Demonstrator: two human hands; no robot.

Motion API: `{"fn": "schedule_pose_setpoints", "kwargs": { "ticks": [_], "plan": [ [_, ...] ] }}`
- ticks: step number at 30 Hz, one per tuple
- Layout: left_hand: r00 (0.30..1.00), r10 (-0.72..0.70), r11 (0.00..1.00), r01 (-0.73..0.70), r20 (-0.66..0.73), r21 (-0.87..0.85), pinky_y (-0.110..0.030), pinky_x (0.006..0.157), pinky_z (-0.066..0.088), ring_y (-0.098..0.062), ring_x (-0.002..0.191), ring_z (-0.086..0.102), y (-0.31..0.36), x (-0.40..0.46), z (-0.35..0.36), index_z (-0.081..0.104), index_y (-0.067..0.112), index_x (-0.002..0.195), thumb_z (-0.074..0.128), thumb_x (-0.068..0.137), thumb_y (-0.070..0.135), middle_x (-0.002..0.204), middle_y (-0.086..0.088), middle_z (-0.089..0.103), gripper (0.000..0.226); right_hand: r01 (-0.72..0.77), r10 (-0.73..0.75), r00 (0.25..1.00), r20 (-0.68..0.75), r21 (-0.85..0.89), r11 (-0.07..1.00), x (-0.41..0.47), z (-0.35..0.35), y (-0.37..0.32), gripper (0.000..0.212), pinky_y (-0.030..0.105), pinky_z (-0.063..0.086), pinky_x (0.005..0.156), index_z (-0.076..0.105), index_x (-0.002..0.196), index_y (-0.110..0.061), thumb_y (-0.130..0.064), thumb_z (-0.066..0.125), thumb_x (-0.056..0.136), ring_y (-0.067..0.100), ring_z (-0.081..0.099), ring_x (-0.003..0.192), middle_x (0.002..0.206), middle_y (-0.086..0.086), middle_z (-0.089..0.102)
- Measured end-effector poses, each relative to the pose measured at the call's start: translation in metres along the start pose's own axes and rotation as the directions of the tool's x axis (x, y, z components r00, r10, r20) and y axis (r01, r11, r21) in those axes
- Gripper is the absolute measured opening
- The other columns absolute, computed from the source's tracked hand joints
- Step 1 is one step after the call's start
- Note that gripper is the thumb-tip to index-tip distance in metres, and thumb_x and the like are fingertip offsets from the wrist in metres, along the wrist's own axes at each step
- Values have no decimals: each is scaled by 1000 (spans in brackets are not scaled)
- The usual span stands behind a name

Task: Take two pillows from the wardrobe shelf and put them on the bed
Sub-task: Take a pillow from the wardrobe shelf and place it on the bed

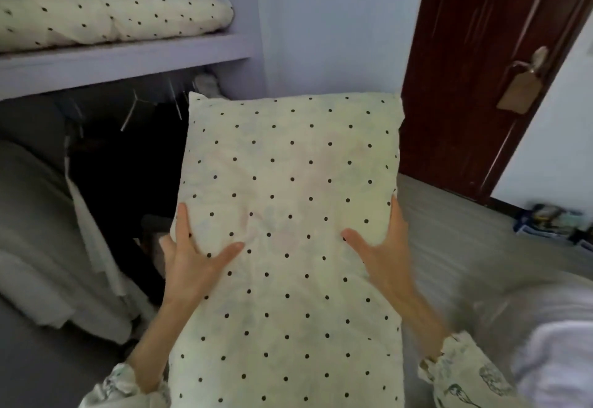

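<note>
I hold a cream pillow with black dots lengthwise in front of me, in the middle of the view. My left hand grips its left edge, thumb on top. My right hand grips its right edge the same way. A second dotted pillow lies flat on the lilac wardrobe shelf at the upper left. A white and grey bed surface shows at the lower right, partly hidden by the held pillow.
Below the shelf, dark clothes hang on hangers. Grey and white bedding lies at the left. A dark red door with a metal handle stands at the right. Small boxes sit on the floor by the wall.
</note>
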State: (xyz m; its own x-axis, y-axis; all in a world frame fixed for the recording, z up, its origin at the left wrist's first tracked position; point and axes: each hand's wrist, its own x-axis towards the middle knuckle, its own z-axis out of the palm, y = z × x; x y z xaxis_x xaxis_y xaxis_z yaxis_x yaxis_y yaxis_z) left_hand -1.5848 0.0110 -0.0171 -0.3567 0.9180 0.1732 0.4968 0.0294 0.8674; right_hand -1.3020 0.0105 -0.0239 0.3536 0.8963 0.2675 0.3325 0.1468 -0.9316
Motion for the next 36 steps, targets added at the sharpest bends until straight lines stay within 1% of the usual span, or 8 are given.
{"fn": "schedule_pose_setpoints", "kwargs": {
  "ticks": [6,10,15,20,23,26,30,36],
  "plan": [
    [988,-21,998,11,153,67,-51,103,34,-29,126,33,9,-77,71,-2,55,134,77,46,64,134,3,20,119,-187,179,979,-101,-81,979,-52,-96,58,103,42,41,96,13,137,-49,-65,69,51,9,41,112,127,-16,36],
    [970,20,992,-49,242,113,-53,103,31,-32,126,30,31,-122,124,-3,51,137,71,45,69,137,-6,21,119,-218,197,958,-206,-82,973,-75,-164,80,95,50,43,96,26,137,-43,-50,74,56,18,47,117,130,-5,46],
    [910,101,991,-127,403,38,-46,105,28,-30,127,30,67,-155,194,0,45,141,77,55,57,137,-11,23,116,-276,195,895,-401,-155,948,-94,-247,96,94,34,34,92,23,138,-42,-45,78,61,9,39,116,128,-12,39],
    [806,189,982,-172,561,-83,-43,99,33,-26,122,36,108,-160,268,0,47,140,75,55,59,130,-1,23,114,-346,174,810,-560,-217,913,-84,-312,104,94,34,33,95,23,140,-37,-43,78,64,16,41,122,138,-4,41],
    [753,234,972,-182,615,-148,-41,99,32,-24,123,34,127,-151,313,0,50,139,75,53,63,130,2,23,115,-352,134,782,-609,-254,901,-64,-337,111,93,32,33,94,22,140,-36,-45,76,64,16,41,123,137,-3,41],
    [720,265,964,-188,641,-188,-41,98,32,-22,126,32,150,-129,363,0,51,139,76,55,60,139,0,19,114,-374,118,745,-657,-264,889,-28,-353,121,95,31,31,93,21,141,-37,-46,75,64,17,40,124,139,-4,40],
    [667,326,943,-181,670,-279,-38,96,32,-19,127,32,177,-83,436,-1,52,138,77,55,57,146,1,14,114,-375,78,720,-690,-291,880,39,-369,139,96,35,34,98,21,142,-35,-48,75,64,18,40,125,141,-3,39],
    [663,388,922,-263,640,-285,-38,93,35,-24,124,36,224,1,537,2,51,138,79,56,53,143,-3,19,112,-377,58,682,-729,-283,882,153,-376,167,97,32,32,98,23,142,-33,-47,75,62,15,38,125,138,-3,39]
  ]
}}
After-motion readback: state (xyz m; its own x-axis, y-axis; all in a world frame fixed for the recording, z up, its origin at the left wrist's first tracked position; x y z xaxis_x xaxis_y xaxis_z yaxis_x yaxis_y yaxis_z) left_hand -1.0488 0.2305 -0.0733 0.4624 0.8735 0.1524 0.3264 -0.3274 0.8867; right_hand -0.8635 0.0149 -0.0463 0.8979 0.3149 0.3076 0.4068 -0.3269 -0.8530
